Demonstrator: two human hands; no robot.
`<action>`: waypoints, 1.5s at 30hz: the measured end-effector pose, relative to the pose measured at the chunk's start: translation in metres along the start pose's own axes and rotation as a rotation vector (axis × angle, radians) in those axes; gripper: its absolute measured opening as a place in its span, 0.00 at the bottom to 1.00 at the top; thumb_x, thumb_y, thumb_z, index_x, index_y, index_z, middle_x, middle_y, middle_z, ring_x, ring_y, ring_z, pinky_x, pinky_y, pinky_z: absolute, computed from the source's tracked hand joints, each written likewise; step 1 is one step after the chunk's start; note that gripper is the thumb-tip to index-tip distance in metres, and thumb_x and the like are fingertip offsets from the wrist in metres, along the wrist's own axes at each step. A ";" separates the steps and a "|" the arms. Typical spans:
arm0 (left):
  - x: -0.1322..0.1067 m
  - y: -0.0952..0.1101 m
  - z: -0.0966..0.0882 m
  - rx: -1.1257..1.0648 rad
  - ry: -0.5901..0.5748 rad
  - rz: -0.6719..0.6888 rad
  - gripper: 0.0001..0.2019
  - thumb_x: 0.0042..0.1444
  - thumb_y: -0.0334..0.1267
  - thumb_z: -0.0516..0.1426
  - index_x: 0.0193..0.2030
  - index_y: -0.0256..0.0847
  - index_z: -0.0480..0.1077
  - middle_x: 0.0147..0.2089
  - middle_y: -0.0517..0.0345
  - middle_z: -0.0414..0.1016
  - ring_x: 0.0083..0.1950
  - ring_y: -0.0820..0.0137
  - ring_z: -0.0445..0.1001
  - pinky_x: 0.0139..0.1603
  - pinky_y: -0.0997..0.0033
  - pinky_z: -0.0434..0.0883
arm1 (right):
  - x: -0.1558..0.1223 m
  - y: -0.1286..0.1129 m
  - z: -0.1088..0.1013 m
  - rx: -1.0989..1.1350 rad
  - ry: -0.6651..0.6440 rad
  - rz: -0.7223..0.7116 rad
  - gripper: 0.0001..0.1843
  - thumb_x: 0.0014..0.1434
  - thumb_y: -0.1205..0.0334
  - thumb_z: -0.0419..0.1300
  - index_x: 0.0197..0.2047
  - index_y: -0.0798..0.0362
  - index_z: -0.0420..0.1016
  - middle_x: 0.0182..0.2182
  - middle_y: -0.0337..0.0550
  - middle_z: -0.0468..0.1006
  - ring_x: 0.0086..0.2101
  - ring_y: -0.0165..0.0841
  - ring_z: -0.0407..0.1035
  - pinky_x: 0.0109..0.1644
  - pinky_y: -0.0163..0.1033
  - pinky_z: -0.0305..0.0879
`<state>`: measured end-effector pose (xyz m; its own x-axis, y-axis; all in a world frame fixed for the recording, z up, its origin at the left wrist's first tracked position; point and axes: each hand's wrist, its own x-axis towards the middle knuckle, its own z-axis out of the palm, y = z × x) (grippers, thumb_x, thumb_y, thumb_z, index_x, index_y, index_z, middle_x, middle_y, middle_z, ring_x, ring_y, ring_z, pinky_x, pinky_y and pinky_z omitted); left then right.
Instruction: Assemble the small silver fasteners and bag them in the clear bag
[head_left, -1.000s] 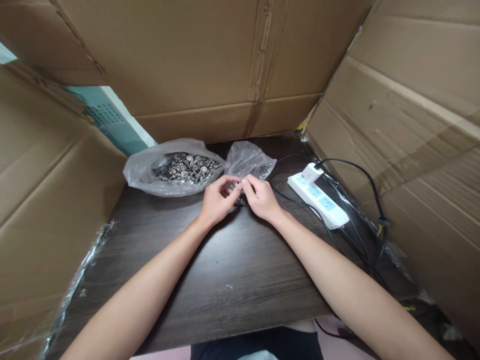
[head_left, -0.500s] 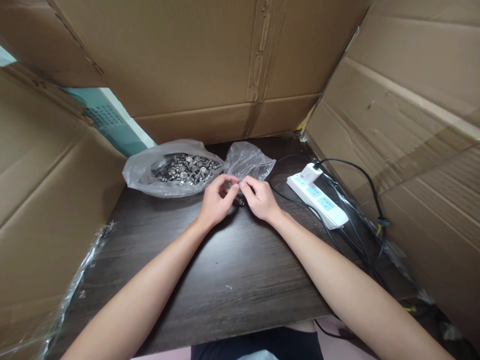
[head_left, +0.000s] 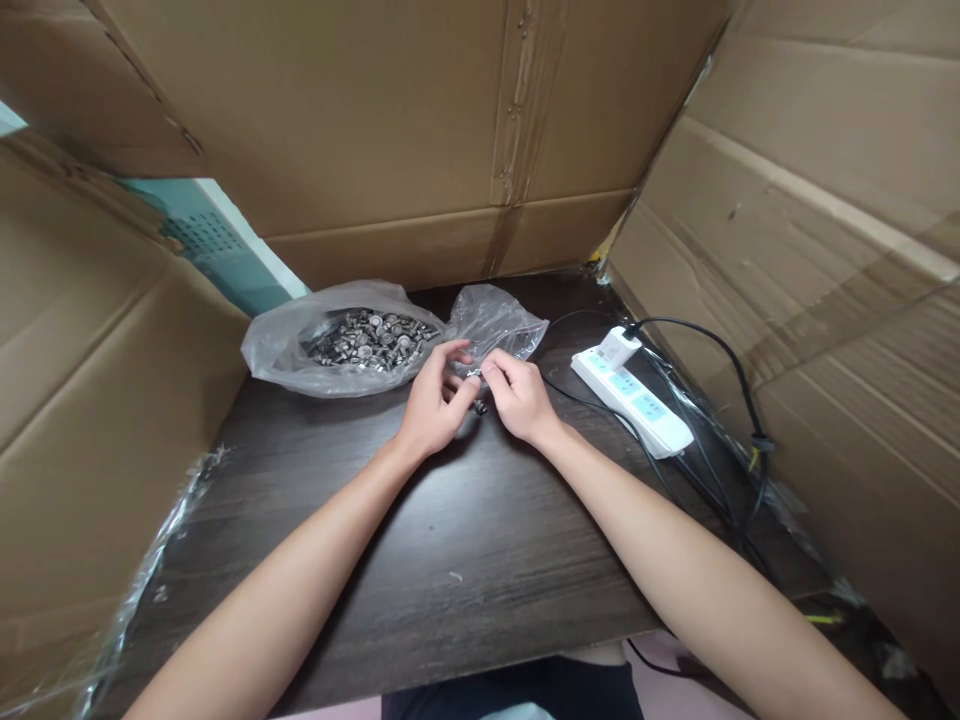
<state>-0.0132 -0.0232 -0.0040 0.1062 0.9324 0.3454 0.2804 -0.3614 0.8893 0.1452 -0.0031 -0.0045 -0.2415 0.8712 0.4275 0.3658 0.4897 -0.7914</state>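
Observation:
My right hand (head_left: pixel 517 397) is closed in a pinch, thumb against forefinger, on a small shiny metal fastener (head_left: pixel 474 373) that is mostly hidden. Facing it, my left hand (head_left: pixel 437 398) has its thumb and forefinger apart, with the other fingers loosely curled. Just under the gap between both hands is a dark metal piece (head_left: pixel 480 407); whether it lies on the table or touches my left fingers, I cannot tell. Behind my left hand, an open clear plastic bag (head_left: pixel 277 345) holds a heap of small metal fasteners (head_left: pixel 375 340), some with round heads.
A second clear plastic bag (head_left: pixel 499 315) lies crumpled behind my hands. On the right sits a white power strip (head_left: pixel 637 405) with a white plug (head_left: pixel 619 345) and black cables (head_left: pixel 720 350). Cardboard walls (head_left: pixel 390 120) enclose the dark wooden table (head_left: pixel 420 580) on three sides.
My left thumb and forefinger have parted, and a gap has opened between the two hands. The right hand keeps its pinch. The whole view has shifted slightly.

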 end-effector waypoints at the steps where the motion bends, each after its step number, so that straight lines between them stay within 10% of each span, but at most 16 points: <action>1: 0.000 0.000 0.000 0.006 0.019 -0.010 0.21 0.62 0.40 0.58 0.61 0.39 0.65 0.51 0.49 0.74 0.32 0.75 0.72 0.34 0.73 0.71 | -0.001 0.000 0.000 -0.013 -0.012 -0.011 0.17 0.70 0.56 0.50 0.29 0.50 0.61 0.24 0.37 0.66 0.26 0.30 0.60 0.34 0.38 0.54; 10: -0.002 -0.002 0.002 0.077 -0.096 0.059 0.36 0.51 0.31 0.62 0.67 0.42 0.59 0.57 0.47 0.72 0.32 0.75 0.72 0.30 0.74 0.69 | 0.000 0.001 0.000 -0.019 0.005 -0.039 0.16 0.70 0.56 0.49 0.30 0.51 0.62 0.24 0.38 0.67 0.26 0.30 0.60 0.35 0.38 0.55; 18: 0.000 -0.003 0.000 -0.010 -0.044 -0.002 0.18 0.67 0.39 0.53 0.61 0.39 0.65 0.46 0.51 0.76 0.32 0.73 0.72 0.36 0.70 0.73 | -0.002 -0.001 0.001 -0.034 -0.040 -0.063 0.17 0.71 0.56 0.49 0.29 0.51 0.61 0.25 0.38 0.68 0.26 0.30 0.60 0.35 0.38 0.55; 25: -0.001 -0.003 0.001 0.011 -0.114 0.061 0.32 0.50 0.30 0.60 0.64 0.41 0.62 0.52 0.52 0.73 0.29 0.77 0.71 0.26 0.77 0.68 | -0.001 0.001 0.000 -0.002 -0.007 -0.033 0.15 0.69 0.58 0.49 0.31 0.51 0.63 0.25 0.38 0.69 0.27 0.31 0.62 0.36 0.38 0.57; 45: 0.002 -0.001 0.000 0.008 0.000 -0.022 0.15 0.59 0.37 0.59 0.52 0.37 0.73 0.43 0.53 0.76 0.32 0.74 0.72 0.31 0.75 0.69 | 0.000 0.001 0.000 -0.014 -0.054 0.005 0.15 0.68 0.57 0.49 0.29 0.51 0.62 0.24 0.38 0.67 0.27 0.30 0.61 0.35 0.37 0.55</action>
<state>-0.0132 -0.0212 -0.0040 0.1002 0.9403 0.3253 0.2905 -0.3404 0.8943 0.1457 -0.0026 -0.0058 -0.2878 0.8708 0.3987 0.3800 0.4859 -0.7871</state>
